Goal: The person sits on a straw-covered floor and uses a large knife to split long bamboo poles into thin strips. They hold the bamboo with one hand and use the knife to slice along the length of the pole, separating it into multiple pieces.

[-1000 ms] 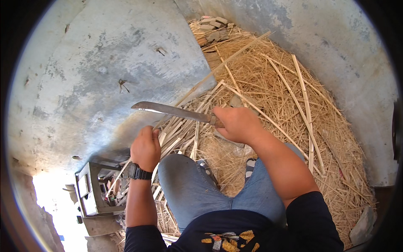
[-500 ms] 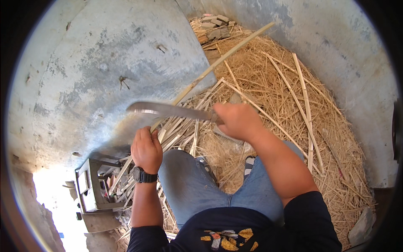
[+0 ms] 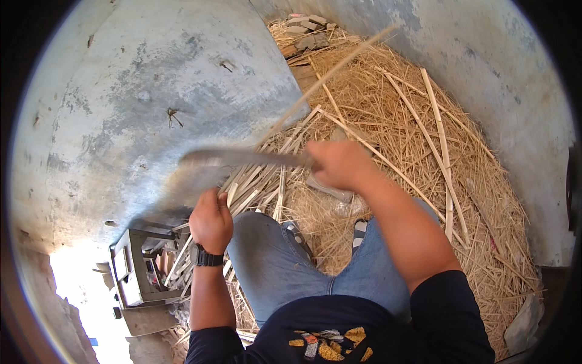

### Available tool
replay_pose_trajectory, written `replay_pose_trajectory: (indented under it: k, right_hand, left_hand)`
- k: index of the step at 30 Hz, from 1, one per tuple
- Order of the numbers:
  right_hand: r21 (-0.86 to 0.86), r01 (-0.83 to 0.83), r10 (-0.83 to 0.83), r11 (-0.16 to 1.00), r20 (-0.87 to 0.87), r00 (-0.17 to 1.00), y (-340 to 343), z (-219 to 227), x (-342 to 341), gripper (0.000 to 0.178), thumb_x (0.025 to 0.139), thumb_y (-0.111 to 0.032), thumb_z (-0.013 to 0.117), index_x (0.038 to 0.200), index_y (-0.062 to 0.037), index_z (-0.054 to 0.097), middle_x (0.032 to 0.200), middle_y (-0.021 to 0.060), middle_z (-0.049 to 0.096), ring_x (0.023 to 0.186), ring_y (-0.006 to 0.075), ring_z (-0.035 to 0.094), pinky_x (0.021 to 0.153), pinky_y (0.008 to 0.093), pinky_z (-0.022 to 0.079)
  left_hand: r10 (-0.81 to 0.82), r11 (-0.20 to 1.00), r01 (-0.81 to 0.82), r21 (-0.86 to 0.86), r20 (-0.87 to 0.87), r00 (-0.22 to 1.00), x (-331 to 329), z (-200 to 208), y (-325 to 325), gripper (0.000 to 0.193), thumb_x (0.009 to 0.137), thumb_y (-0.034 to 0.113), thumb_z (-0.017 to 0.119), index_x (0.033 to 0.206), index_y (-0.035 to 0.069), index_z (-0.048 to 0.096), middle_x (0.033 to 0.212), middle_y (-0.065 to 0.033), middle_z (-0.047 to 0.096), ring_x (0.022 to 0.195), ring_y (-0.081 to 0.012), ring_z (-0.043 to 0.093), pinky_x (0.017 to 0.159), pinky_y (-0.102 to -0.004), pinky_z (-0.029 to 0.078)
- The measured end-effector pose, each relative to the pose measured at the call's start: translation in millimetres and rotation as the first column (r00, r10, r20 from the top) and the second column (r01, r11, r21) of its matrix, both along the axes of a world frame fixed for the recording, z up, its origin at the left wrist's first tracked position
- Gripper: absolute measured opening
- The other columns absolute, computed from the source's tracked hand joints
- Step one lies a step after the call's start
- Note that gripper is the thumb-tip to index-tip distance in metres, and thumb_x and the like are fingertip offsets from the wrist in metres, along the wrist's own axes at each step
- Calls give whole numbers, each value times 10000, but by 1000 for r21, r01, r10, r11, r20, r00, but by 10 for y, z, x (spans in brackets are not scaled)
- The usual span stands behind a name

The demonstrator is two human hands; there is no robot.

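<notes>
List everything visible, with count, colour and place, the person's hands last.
Large knife: 1, grey, centre, blurred
Held strip: 1, pale, slanting to upper right
Loose strips: many, pale, left and right of centre
Shavings: countless, tan, across centre and right
Blocks: several, grey, stacked at top
Stool-like frame: 1, grey, lower left
Sheet-like piece: 1, whitish, lower right
Walls: 2, mottled grey, left and upper right
Watch: 1, black, left of centre
Jeans: 1 pair, blue, lower centre
Shirt: 1, dark, bottom edge
Footwear: 1 pair, dark and light, centre
Left hand: 1, bare, left of centre, on held strip
Right hand: 1, bare, right of centre, gripping knife
</notes>
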State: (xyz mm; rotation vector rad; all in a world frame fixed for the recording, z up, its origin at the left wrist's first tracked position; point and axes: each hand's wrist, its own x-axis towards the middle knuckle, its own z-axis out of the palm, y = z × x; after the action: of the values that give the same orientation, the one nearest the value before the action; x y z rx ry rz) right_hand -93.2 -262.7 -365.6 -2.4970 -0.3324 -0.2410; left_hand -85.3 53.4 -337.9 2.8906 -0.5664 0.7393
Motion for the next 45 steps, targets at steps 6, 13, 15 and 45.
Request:
replay_pose_trajectory:
  k: [6,13,15,45]
  right_hand:
    - [260,316,-316,912,-46,948,-495,-308,338,254,855,-214,674,1045,-65,596,884,176,701,829,355,691,744,472,543]
    - [-76,-125,117,989,-104,988,132,-27,1,238,854,-204,681,1046,-88,603,872,159,698,825,341,692,749,466,544]
    - [-70,-167,156,984,-144,977,142,23,-1,235,864,-214,683,1042,-87,597,883,151,700,855,345,697,776,470,546]
    - [46,66,-52,997,-251,966,-291,-132,161,252,855,-240,686,1044,-88,619,893,187,695,889,378,680,782,493,539]
  left_hand:
    - [73,997,-71,40,-66,995,-60,45,108,200,992,227,550,986,49,639,868,-182,660,782,-414,634,649,-498,487]
    - [-13,1000,12,-11,-51,999,-84,-31,123,180,977,205,566,1002,52,656,899,-191,678,789,-413,646,656,-488,500]
    - [-23,1000,22,-14,-36,999,-86,2,116,195,980,208,564,1005,36,652,888,-197,673,795,-416,643,663,-484,498]
    - [40,997,-41,68,23,999,-161,39,1,125,951,148,598,993,34,628,876,-163,648,775,-396,624,660,-468,484]
